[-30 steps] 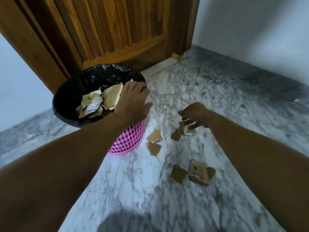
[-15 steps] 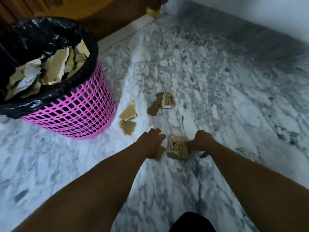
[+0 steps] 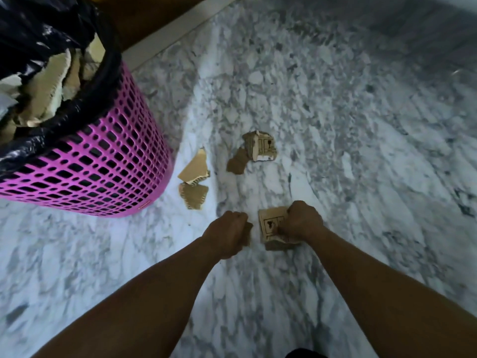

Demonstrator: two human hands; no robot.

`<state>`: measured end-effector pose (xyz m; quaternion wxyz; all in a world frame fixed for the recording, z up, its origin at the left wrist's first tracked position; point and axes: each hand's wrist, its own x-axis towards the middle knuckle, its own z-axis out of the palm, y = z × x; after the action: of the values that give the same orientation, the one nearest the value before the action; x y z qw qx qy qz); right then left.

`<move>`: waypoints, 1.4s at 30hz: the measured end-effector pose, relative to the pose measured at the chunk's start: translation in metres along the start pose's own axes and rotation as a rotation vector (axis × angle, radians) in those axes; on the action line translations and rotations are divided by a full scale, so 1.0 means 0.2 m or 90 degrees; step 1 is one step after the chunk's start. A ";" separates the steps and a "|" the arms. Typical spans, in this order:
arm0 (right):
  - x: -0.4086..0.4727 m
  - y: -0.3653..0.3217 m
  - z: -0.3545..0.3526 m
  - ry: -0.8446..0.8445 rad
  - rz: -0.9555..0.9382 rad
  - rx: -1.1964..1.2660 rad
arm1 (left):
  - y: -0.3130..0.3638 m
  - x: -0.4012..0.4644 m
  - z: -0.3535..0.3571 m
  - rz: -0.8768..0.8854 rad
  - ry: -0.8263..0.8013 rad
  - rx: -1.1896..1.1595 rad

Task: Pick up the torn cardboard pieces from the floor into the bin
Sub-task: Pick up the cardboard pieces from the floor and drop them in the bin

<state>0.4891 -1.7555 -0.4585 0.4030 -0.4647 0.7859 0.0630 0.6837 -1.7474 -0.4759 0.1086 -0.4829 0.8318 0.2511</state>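
The pink mesh bin (image 3: pixel 103 161) with a black liner stands at the left, holding several torn cardboard pieces. On the marble floor my right hand (image 3: pixel 300 220) is closed on a printed cardboard piece (image 3: pixel 271 223). My left hand (image 3: pixel 229 232) is curled over a small brown scrap (image 3: pixel 248 235), mostly hidden under the fingers. Two brown pieces (image 3: pixel 195 186) lie beside the bin's base. A printed piece (image 3: pixel 262 149) and a brown scrap (image 3: pixel 236 164) lie a little farther out.
A wooden door (image 3: pixel 144 16) and its pale threshold strip (image 3: pixel 180 27) are behind the bin at the top. Grey-white marble floor (image 3: pixel 361 151) stretches to the right and toward me.
My left hand left the bin and came down to the floor. Both hands closed on the two nearest pieces. The camera moved lower and closer to the floor.
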 end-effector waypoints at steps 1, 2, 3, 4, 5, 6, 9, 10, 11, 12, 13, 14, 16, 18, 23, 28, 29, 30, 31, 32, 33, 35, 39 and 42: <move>0.02 -0.01 -0.02 -0.032 -0.012 -0.017 | -0.01 0.00 -0.01 -0.015 0.014 0.001; 0.04 -0.03 -0.03 -0.054 -0.030 -0.025 | -0.03 0.01 -0.03 -0.034 0.025 0.012; 0.07 -0.05 -0.05 -0.066 -0.046 -0.025 | -0.05 0.01 -0.06 -0.048 0.045 0.035; 0.10 -0.07 -0.08 -0.066 -0.066 -0.027 | -0.07 0.02 -0.08 -0.060 0.064 0.074; 0.13 -0.10 -0.11 -0.057 -0.081 -0.031 | -0.09 0.03 -0.10 -0.069 0.087 0.108; 0.16 -0.13 -0.14 -0.041 -0.095 -0.039 | -0.12 0.05 -0.13 -0.090 0.106 0.127; 0.24 -0.24 -0.25 0.002 -0.115 -0.060 | -0.25 0.12 -0.21 -0.180 0.115 0.075; 0.26 -0.28 -0.27 0.016 -0.124 -0.081 | -0.29 0.15 -0.24 -0.199 0.124 0.049; 0.28 -0.33 -0.29 0.027 -0.130 -0.118 | -0.33 0.17 -0.26 -0.213 0.134 0.014; 0.30 -0.37 -0.31 0.043 -0.137 -0.157 | -0.36 0.19 -0.29 -0.232 0.143 -0.040; 0.35 -0.41 -0.32 0.053 -0.141 -0.188 | -0.39 0.21 -0.31 -0.256 0.149 -0.100; 0.39 -0.45 -0.33 0.050 -0.147 -0.213 | -0.42 0.22 -0.32 -0.273 0.142 -0.116; 0.48 -0.51 -0.32 0.018 -0.165 -0.255 | -0.48 0.25 -0.34 -0.275 0.077 -0.025; 0.57 -0.55 -0.29 -0.013 -0.179 -0.277 | -0.54 0.27 -0.32 -0.258 0.039 0.042; 0.65 -0.63 -0.23 -0.013 -0.244 -0.275 | -0.53 0.30 -0.33 -0.228 0.063 0.054; 0.55 -0.71 -0.25 0.056 -0.268 -0.340 | -0.53 0.31 -0.40 -0.270 0.044 0.066; 0.53 -0.72 -0.25 0.074 -0.274 -0.361 | -0.54 0.31 -0.41 -0.272 0.035 0.065; 0.52 -0.73 -0.24 0.088 -0.286 -0.376 | -0.55 0.32 -0.42 -0.265 0.035 0.071; 0.51 -0.74 -0.24 0.092 -0.301 -0.384 | -0.55 0.32 -0.42 -0.252 0.038 0.076; 0.49 -0.74 -0.23 0.092 -0.314 -0.385 | -0.56 0.32 -0.42 -0.245 0.045 0.070; 0.47 -0.74 -0.21 0.084 -0.319 -0.371 | -0.56 0.31 -0.41 -0.249 0.051 0.048; 0.44 -0.75 -0.19 0.072 -0.322 -0.309 | -0.55 0.29 -0.40 -0.273 0.069 -0.006; 0.41 -0.76 -0.17 0.002 -0.345 -0.291 | -0.50 0.25 -0.38 -0.285 0.147 -0.108; 0.38 -0.73 -0.14 -0.005 -0.327 -0.312 | -0.46 0.22 -0.36 -0.284 0.197 -0.120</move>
<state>0.5687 -1.9030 -0.4515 0.2856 -0.7296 0.6034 0.1483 0.7449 -1.8549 -0.4625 -0.0126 -0.6947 0.6847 0.2202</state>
